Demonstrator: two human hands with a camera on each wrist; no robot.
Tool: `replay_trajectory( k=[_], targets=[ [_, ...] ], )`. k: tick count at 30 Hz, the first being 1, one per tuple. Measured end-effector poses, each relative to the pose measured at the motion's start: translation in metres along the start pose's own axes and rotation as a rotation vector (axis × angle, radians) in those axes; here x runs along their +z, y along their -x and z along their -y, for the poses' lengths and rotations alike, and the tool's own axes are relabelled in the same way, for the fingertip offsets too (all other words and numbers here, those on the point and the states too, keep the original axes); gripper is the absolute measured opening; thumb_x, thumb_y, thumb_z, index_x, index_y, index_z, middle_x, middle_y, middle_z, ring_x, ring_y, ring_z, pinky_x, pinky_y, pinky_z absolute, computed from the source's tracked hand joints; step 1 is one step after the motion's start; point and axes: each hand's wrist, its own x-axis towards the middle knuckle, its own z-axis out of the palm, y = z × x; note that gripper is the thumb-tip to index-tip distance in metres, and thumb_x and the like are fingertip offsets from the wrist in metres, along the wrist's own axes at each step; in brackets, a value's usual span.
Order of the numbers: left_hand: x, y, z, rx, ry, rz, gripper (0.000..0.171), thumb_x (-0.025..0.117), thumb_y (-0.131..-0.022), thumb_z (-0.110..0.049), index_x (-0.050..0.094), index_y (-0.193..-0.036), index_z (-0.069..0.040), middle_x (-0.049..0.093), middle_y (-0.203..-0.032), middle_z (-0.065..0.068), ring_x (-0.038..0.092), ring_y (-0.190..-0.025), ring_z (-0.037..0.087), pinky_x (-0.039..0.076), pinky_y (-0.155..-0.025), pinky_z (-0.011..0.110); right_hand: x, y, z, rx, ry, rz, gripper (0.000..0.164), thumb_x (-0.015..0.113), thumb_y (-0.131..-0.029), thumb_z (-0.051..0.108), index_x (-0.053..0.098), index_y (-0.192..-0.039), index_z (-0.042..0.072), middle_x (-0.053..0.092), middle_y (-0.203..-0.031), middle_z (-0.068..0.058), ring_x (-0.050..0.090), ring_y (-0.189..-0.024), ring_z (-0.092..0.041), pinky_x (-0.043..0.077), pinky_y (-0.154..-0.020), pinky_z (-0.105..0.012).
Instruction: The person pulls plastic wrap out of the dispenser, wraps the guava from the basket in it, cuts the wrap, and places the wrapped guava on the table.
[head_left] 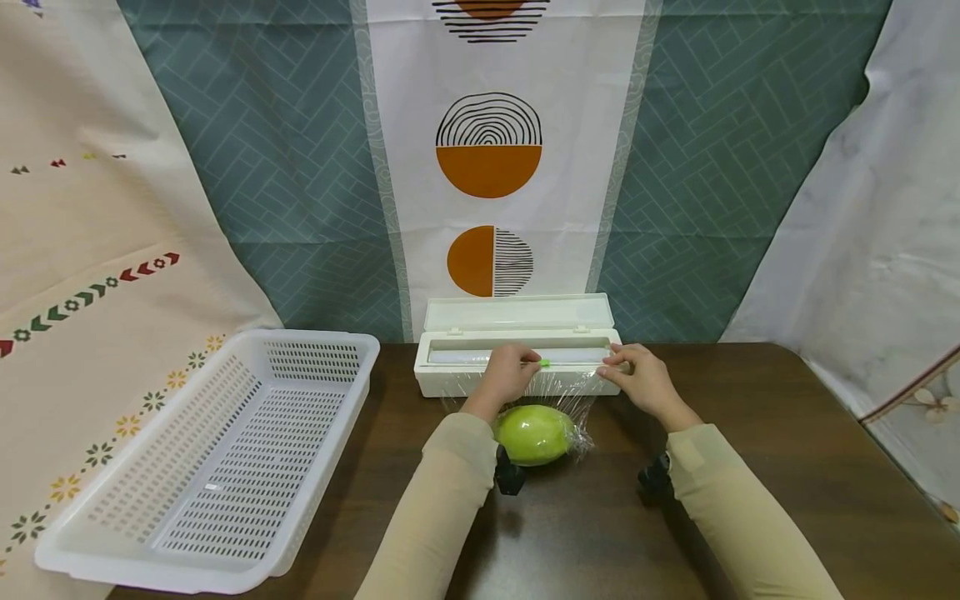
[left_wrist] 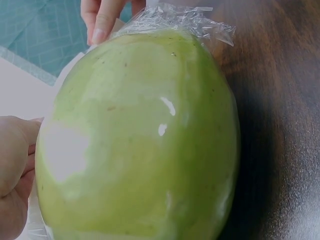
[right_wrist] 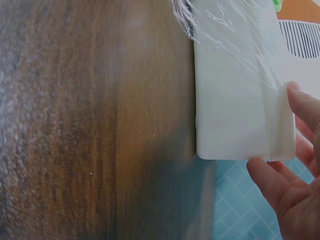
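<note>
My left fingers curl at the green slider, mid-frame, though I cannot tell whether they pinch it; my right fingers grip the right end of the white wrap box. Clear film spans from it to the green melon, lower centre on the desk. If the box shifts under a sideways pull, I'd expect ragged tearing; slack film could cling to itself.

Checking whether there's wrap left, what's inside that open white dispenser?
Inside the cling film dispenser lies a white roll. The left hand hides part of it, and the dispenser's floor beneath the roll cannot be seen.
</note>
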Motion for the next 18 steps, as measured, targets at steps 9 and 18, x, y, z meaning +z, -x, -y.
replay_trajectory(
  k=[9, 18],
  targets=[
    [-0.003, 0.0016, -0.0004, 0.028, -0.012, -0.007, 0.021, 0.057, -0.095, -0.014, 0.068, -0.11, -0.004, 0.068, -0.11, 0.01, 0.063, -0.103, 0.023, 0.053, -0.085, 0.032, 0.0014, 0.0008, -0.0024, -0.021, -0.02, -0.012, 0.032, 0.068, -0.086, 0.027, 0.07, -0.1, -0.001, 0.054, -0.13, -0.023, 0.051, -0.116, -0.043, 0.046, -0.09, -0.054],
    [-0.0033, 0.0012, 0.0025, 0.026, -0.005, -0.003, 0.023, 0.056, -0.095, -0.014, 0.067, -0.112, -0.003, 0.067, -0.113, 0.011, 0.063, -0.104, 0.023, 0.053, -0.086, 0.033, 0.0024, 0.0003, -0.0037, -0.007, -0.021, 0.0, 0.03, 0.068, -0.087, 0.025, 0.069, -0.101, -0.001, 0.053, -0.131, -0.022, 0.051, -0.116, -0.042, 0.046, -0.09, -0.054]
  ],
)
